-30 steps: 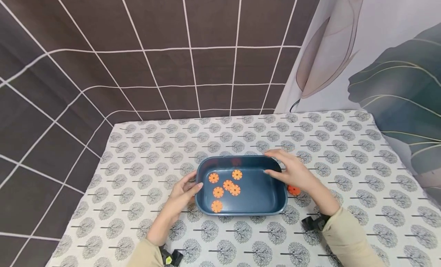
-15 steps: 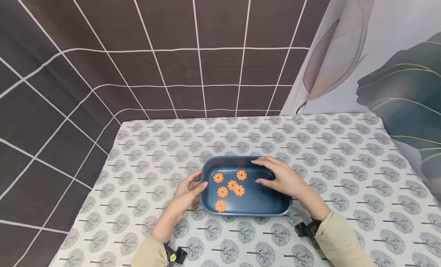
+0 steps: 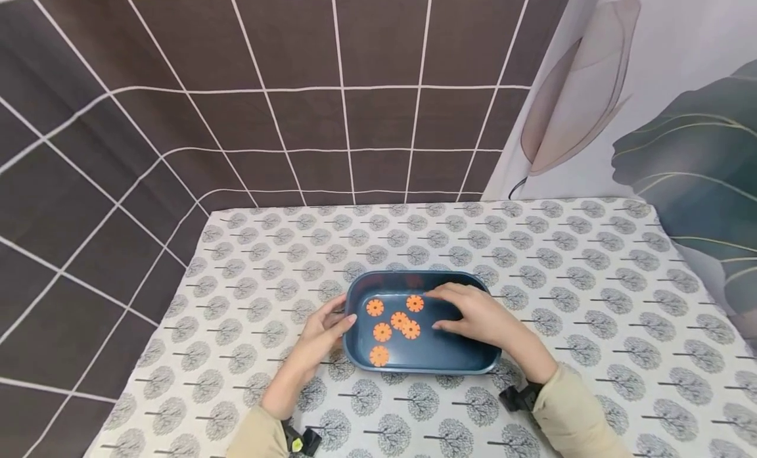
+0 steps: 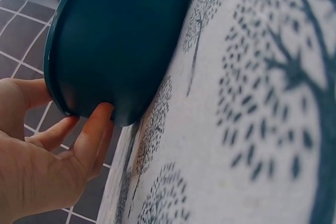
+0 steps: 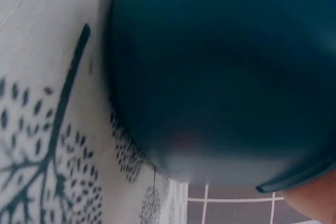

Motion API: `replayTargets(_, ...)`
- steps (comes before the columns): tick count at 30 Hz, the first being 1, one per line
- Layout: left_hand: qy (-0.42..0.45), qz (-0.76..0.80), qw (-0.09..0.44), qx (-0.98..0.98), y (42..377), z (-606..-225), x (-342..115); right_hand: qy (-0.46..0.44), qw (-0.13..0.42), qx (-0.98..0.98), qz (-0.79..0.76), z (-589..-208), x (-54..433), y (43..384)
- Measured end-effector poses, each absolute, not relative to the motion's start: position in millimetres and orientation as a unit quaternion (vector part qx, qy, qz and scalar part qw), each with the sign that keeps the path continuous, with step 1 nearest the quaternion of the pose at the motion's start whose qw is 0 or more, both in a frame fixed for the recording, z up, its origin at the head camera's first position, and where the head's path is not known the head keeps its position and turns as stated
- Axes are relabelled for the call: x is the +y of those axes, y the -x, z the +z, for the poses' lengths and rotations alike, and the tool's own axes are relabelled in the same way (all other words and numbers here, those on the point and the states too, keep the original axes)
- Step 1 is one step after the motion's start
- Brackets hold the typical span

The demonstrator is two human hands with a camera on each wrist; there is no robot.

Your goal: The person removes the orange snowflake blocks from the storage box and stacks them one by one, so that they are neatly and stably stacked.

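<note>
A dark blue rectangular tub (image 3: pixel 422 359) stands on the table. Several orange notched discs (image 3: pixel 379 356), like small gear-edged flowers, lie on its floor, mostly in the left half; two overlap. My left hand (image 3: pixel 319 340) holds the left end, thumb at the rim and fingers against the outer wall (image 4: pixel 115 51). Inside the right half of the tub is my right hand (image 3: pixel 476 317), thumb and fingers spread apart, with nothing visible between them. Its fingertips are close to the rearmost disc (image 3: pixel 415 303). The right wrist view shows mostly the tub's outer end wall (image 5: pixel 226 77).
A white cloth (image 3: pixel 284 248) with grey tree prints covers the table. Behind it hangs a dark curtain (image 3: pixel 296 116) with white grid lines, and a leaf-patterned curtain (image 3: pixel 680 136) at the right. Both wrists wear black camera mounts (image 3: pixel 517 397).
My right hand has moved left and down from the tub's right end into it, towards the discs. An orange disc seen right of the tub earlier is now out of sight. My left hand stays at the rim.
</note>
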State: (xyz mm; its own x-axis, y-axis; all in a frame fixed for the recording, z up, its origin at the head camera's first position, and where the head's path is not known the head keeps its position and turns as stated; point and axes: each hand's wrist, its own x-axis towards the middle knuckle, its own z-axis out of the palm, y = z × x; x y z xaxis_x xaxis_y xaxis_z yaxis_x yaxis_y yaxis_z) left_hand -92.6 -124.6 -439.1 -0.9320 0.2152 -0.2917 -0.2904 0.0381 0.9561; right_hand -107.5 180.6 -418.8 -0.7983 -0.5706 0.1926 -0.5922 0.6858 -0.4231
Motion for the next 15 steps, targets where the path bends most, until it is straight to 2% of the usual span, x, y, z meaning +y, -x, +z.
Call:
replayTargets(6, 0.029, 0.691, 0.178, 0.700, 93, -438, -125, -0.340, -0.018, -0.914, 0.222, -417, 168, 109)
replayTargets(15, 0.030, 0.692, 0.184, 0.697, 94, -440, -124, -0.369, -0.039, -0.900, 0.226, -421, 153, 110)
